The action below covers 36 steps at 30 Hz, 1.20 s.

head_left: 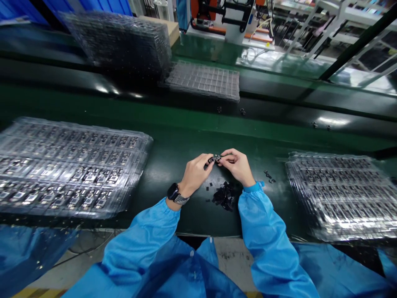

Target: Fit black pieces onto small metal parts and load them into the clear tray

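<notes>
My left hand (194,174) and my right hand (237,165) meet above the dark green bench mat (173,165), pinching a small dark circuit board (214,158) between their fingertips. Just below my hands lies a heap of small black pieces (223,195). A few similar pieces (269,176) sit beside my right hand. To the left stands a stack of clear plastic trays (71,167) holding rows of small boards, and a similar stack (341,194) stands to the right. A black watch (175,193) circles my left wrist, and blue sleeves cover both arms.
Behind the mat runs a dark conveyor belt (279,97) with a flat stack of clear trays (203,80) and a few small dark parts on it. A taller tray stack (118,41) and a machine (229,20) stand beyond. Metal shelving (338,33) fills the back right.
</notes>
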{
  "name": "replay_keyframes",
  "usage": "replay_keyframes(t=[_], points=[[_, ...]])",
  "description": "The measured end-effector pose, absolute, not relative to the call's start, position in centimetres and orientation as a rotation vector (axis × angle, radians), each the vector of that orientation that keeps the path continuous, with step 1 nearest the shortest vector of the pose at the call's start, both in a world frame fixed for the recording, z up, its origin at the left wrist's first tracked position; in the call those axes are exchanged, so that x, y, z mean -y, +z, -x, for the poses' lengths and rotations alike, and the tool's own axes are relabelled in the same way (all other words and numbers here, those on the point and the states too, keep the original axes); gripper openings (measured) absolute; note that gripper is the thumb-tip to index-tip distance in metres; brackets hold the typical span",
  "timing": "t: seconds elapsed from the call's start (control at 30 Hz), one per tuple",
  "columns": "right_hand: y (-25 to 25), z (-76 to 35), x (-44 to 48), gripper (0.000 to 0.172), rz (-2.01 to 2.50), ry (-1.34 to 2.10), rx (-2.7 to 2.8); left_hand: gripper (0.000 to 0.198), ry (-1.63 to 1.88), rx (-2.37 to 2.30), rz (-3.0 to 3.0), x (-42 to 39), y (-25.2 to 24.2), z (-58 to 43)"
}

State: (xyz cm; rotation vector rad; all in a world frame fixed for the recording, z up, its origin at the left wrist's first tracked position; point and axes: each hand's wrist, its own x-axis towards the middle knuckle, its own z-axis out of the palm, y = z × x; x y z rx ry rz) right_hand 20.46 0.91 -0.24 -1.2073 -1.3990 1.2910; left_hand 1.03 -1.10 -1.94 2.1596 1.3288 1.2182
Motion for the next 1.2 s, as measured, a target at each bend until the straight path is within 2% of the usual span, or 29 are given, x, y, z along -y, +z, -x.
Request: replay_keyframes(t=[0.47,0.83,1.07,1.2], points=[[-0.5,-19.6,-0.8,0.049,1.182,1.329,1.259,0.020,1.259,-1.317,-2.124,1.4,-1.6,-1.2],[-0.2,-19.4,-0.7,0.047,1.086,1.428,1.196,0.021,1.370,-1.323,-2.017,1.4,-1.5,-1.3],[-0.5,-18.9,-0.7,0.041,1.125,1.314,1.222,0.017,1.405,-1.325,-1.990,1.5,-1.0,-1.5],[-0.6,-19.4,-0.9,0.030,1.273,1.106,1.217,0.016,1.403,-1.336,-1.970,1.4,-1.1,-1.4]])
